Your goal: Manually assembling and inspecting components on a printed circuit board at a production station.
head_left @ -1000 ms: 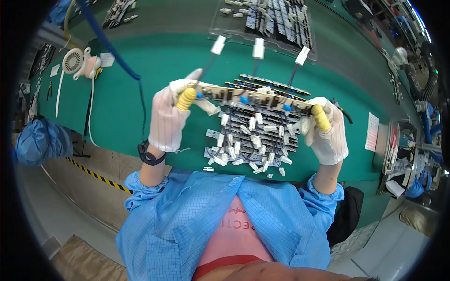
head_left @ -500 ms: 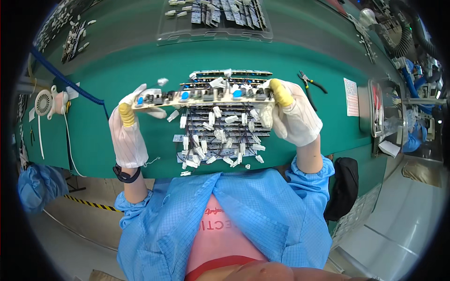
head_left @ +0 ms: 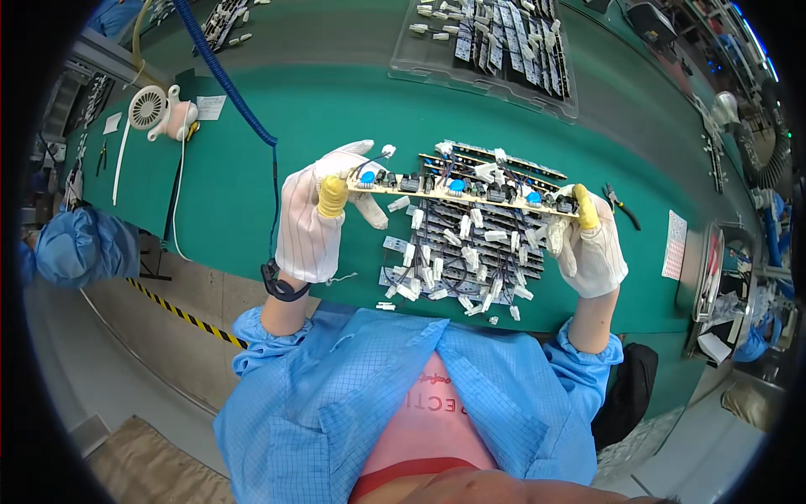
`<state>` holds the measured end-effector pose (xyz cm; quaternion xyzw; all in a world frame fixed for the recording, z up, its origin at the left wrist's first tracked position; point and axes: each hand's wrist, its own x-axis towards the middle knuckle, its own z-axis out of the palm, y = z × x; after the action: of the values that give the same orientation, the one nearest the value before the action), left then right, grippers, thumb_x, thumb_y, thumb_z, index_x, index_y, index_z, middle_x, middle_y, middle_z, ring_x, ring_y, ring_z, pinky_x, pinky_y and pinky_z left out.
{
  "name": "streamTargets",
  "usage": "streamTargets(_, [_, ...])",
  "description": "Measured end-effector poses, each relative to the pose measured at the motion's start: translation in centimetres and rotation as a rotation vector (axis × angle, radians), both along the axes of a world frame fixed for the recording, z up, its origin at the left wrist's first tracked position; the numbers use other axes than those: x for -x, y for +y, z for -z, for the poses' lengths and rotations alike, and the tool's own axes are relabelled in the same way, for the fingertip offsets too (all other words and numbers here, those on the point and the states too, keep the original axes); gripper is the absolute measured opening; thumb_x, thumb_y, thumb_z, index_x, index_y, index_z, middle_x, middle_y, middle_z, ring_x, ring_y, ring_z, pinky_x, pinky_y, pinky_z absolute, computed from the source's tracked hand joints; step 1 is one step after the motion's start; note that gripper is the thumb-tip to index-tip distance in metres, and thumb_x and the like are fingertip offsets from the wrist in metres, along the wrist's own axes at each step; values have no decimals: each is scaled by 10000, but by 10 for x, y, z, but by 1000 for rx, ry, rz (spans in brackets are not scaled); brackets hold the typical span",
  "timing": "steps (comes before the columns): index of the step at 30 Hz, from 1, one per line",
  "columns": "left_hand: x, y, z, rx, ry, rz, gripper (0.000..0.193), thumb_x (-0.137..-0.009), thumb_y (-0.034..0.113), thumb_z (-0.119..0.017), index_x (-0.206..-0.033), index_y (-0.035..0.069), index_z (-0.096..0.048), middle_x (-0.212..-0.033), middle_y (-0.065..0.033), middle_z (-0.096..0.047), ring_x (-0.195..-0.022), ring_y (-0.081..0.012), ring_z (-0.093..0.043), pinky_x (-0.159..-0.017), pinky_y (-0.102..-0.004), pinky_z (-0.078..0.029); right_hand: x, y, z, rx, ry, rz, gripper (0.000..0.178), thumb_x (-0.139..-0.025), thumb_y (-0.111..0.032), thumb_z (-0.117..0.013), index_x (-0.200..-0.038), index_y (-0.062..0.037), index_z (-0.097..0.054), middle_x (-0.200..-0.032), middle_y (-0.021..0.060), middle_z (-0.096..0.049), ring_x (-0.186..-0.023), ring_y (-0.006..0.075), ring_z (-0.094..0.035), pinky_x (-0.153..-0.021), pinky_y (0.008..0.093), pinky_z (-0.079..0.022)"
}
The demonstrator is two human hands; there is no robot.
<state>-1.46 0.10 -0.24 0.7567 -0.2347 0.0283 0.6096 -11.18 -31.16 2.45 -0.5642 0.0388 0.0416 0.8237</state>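
Note:
A long, narrow circuit board with blue disc parts and black components along it is held up between my two gloved hands. My left hand grips its left end, the yellow-covered thumb in front and the fingers behind. At the right end my right hand pinches the board between thumb and fingers. A white plug on a thin dark wire sticks up near the left end. Beneath and behind the board lies a stack of similar circuit boards with many white plugs on dark wires, partly hidden by it.
A clear plastic tray of more boards stands at the back. Pliers lie right of my right hand, near a sheet of red marks and a metal tray. Left are a small fan and a blue coiled cord.
The view has turned, so the whole scene sits farther right and tilted in the picture. Both hands still hold the same board, and its white plug has come to stand nearer the left hand.

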Motion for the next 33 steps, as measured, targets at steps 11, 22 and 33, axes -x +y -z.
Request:
streamTargets(11, [-53, 8, 8, 204, 129, -26, 219, -984, 129, -418, -1092, 6, -563, -885, -67, -613, -755, -100, -597, -676, -233, -469, -21, 28, -31, 448, -72, 103, 408, -811, -148, -677, -1184, -50, -542, -955, 31, -610, -635, 55, -508, -523, 201, -408])
streamTargets(22, [-99, 63, 21, -730, -441, -471, 303, -880, 174, -562, -1180, 136, -593, -1011, -85, -651, -993, -212, -597, -871, -345, -450, -63, -52, 43, 1423, -192, 187, 118, -811, -78, -638, -925, -46, -643, -981, 97, -642, -912, 229, -625, -798, 355, -488])
streamTargets(33, [10, -30, -32, 252, 514, 300, 538, -890, 426, -594, -1137, -47, -524, -990, -139, -645, -882, -167, -635, -806, -311, -506, -3, 20, -28, 1346, -844, 357, 470, -788, -310, -706, -1124, -15, -562, -1117, 152, -586, -951, 267, -611, -876, 356, -474])
